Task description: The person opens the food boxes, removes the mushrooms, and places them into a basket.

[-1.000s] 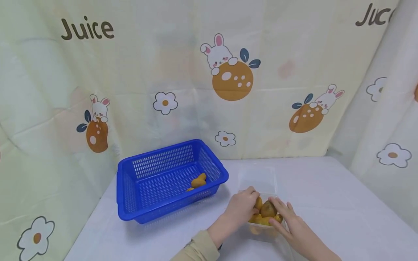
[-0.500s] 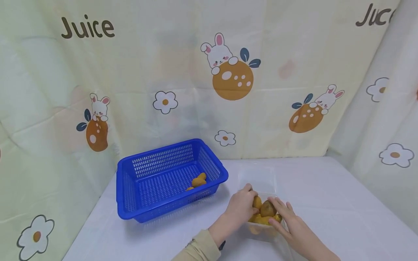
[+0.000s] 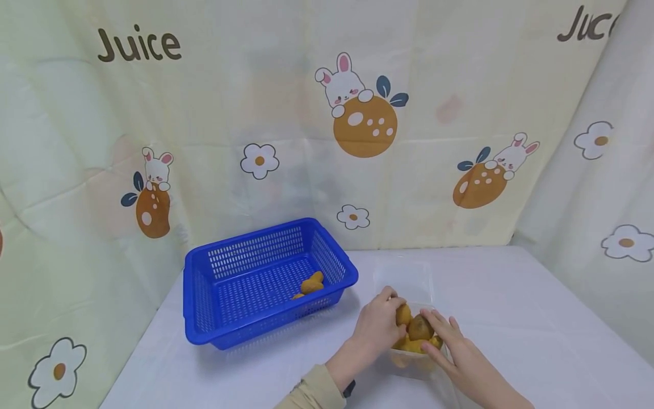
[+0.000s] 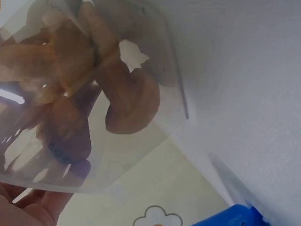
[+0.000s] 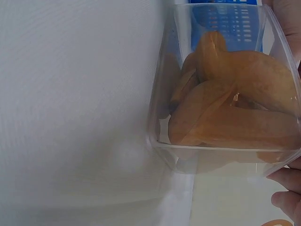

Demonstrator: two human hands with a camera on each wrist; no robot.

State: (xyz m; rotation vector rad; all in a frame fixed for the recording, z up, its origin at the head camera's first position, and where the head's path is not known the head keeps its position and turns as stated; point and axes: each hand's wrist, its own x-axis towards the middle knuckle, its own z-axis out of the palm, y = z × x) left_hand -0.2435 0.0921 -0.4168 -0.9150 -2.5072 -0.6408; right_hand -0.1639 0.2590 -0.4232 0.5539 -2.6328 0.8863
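Note:
A clear plastic box on the table is heaped with yellow-brown mushrooms. My left hand reaches over the box's left side, with fingers and thumb curled about one mushroom at the top. At the right rim my right hand lies with fairly straight fingers, their tips touching a darker mushroom and the thumb low at the front. Through the box wall, a stemmed mushroom shows in the left wrist view. Several mushrooms press against the wall in the right wrist view.
A blue perforated basket stands to the left, with a few mushrooms in its right corner. Behind the box lies its clear lid, flat on the white-covered table. A printed curtain hangs along the back.
My left hand has shifted slightly up and left, and the mushroom in its fingers sits a little higher. My right hand and the basket have stayed about where they were.

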